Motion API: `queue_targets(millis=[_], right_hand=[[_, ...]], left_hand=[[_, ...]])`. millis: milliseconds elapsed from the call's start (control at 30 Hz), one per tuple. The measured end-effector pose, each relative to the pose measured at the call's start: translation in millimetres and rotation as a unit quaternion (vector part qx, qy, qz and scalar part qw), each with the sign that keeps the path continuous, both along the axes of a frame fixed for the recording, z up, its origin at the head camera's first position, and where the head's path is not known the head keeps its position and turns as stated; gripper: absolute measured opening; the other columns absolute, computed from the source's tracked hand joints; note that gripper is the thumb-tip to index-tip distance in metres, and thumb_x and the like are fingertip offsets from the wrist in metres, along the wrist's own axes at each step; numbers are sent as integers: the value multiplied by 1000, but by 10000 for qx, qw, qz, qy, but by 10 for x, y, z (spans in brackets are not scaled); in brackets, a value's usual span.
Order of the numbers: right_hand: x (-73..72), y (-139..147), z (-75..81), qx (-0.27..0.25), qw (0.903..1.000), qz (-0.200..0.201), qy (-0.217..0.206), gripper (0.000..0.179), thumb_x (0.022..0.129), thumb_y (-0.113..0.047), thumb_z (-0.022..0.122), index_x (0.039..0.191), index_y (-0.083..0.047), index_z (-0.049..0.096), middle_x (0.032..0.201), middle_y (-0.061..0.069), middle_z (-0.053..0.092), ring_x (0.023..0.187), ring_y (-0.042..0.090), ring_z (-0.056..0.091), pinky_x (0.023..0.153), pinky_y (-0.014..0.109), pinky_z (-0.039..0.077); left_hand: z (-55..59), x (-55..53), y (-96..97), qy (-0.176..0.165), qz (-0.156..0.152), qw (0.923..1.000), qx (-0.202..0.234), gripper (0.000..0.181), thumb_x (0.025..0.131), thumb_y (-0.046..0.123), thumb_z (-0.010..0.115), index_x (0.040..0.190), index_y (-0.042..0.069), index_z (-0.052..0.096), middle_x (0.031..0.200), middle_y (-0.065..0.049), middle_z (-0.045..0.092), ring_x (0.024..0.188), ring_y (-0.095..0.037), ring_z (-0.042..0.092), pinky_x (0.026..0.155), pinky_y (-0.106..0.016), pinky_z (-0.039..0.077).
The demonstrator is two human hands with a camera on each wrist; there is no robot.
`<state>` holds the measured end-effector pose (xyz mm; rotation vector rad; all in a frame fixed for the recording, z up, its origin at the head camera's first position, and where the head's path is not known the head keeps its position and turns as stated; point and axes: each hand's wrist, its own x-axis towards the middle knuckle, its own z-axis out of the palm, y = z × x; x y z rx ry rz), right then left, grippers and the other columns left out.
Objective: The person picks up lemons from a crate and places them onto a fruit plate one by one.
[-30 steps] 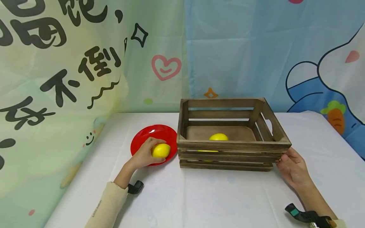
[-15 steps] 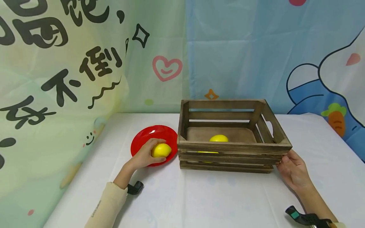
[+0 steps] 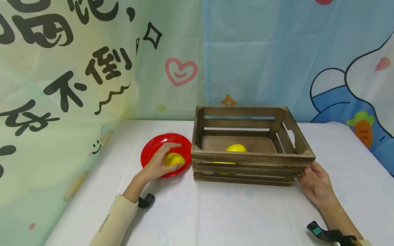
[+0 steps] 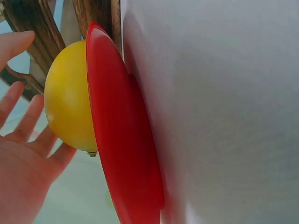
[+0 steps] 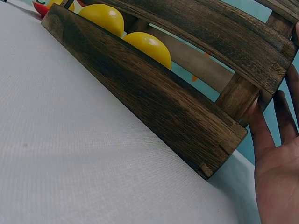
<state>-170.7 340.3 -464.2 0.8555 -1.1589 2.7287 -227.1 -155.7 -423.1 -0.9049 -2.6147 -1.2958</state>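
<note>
On the red plate sits a yellow lemon. My left hand is spread around it, thumb and fingers opened out. In the left wrist view the lemon rests in the plate, with the thumb apart from it and the fingers behind it. A slatted wooden crate stands to the right of the plate. My right hand touches the crate's near right corner, its fingers extended along the end in the right wrist view. Two lemons, one a lemon, lie inside the crate, partly hidden by slats.
A white cloth covers the table. Behind it hangs a printed backdrop close to the crate's rear. The crate's left side stands right at the plate's edge.
My left hand has let go of the lemon, its fingers and thumb spreading apart while the lemon sits on the plate. The right hand stays at the crate's corner.
</note>
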Motion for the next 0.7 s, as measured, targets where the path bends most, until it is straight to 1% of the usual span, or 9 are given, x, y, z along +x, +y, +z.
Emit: queue_targets(millis=[100, 133, 200, 233, 367, 433, 533, 633, 700], right_hand=[[7, -7, 3, 83, 9999, -93, -1, 38, 100, 6, 42, 134, 1, 55, 123, 9, 64, 108, 16, 62, 90, 24, 49], [8, -12, 3, 172, 9997, -180, -3, 37, 100, 5, 42, 134, 0, 56, 123, 8, 65, 107, 15, 62, 89, 24, 50], [5, -30, 1, 117, 9999, -111, 39, 37, 100, 6, 41, 135, 1, 55, 123, 9, 64, 108, 16, 61, 90, 24, 49], [2, -38, 2, 243, 9995, -215, 48, 37, 100, 5, 42, 134, 0, 55, 122, 7, 64, 107, 15, 62, 89, 23, 49], [-17, -61, 8, 161, 9998, -61, 123, 39, 101, 7, 37, 136, 3, 52, 124, 10, 62, 108, 16, 61, 91, 24, 49], [-24, -65, 9, 345, 9992, -190, 95, 38, 101, 6, 38, 135, 0, 54, 123, 7, 63, 107, 15, 61, 89, 23, 49], [-24, -69, 6, 336, 9993, -169, 57, 38, 101, 6, 38, 135, 0, 54, 123, 7, 64, 107, 15, 61, 89, 23, 49], [-28, -80, -1, 273, 9996, -71, 83, 40, 101, 7, 36, 137, 2, 52, 125, 9, 63, 108, 15, 61, 90, 24, 49], [-32, -95, -2, 165, 9998, 26, 78, 41, 101, 8, 35, 139, 3, 49, 127, 10, 61, 109, 16, 59, 91, 25, 48]], left_hand=[[24, 4, -9, 99, 3, 9999, 72, 59, 81, 12, 77, 134, 9, 51, 135, -4, 52, 127, -23, 45, 99, -48, 48], [35, 4, -19, 159, 17, 9998, 111, 58, 82, 11, 77, 133, 10, 51, 135, -4, 52, 127, -23, 45, 100, -49, 47], [55, 5, -43, 305, 52, 9993, 225, 54, 83, 9, 75, 132, 9, 53, 134, -5, 54, 126, -23, 46, 100, -51, 46], [66, 6, -54, 395, 62, 9987, 306, 52, 84, 7, 74, 131, 8, 53, 133, -6, 54, 126, -24, 46, 100, -52, 46], [118, 21, -81, 779, 211, 9945, 664, 44, 85, 2, 72, 127, 4, 57, 128, -9, 58, 119, -27, 52, 95, -55, 48], [159, 35, -82, 917, 269, 9918, 850, 42, 84, 0, 72, 125, 3, 59, 126, -10, 59, 114, -30, 54, 93, -55, 48], [237, 45, -67, 1080, 238, 9886, 1023, 41, 84, -1, 72, 123, 3, 60, 123, -12, 61, 108, -34, 56, 90, -56, 49], [343, 37, -36, 1172, 85, 9872, 1075, 43, 82, -2, 73, 123, 3, 60, 123, -12, 61, 109, -34, 56, 92, -49, 51], [431, 26, -9, 1219, -42, 9870, 1046, 44, 82, -3, 73, 123, 3, 60, 123, -12, 60, 111, -33, 55, 94, -40, 50]])
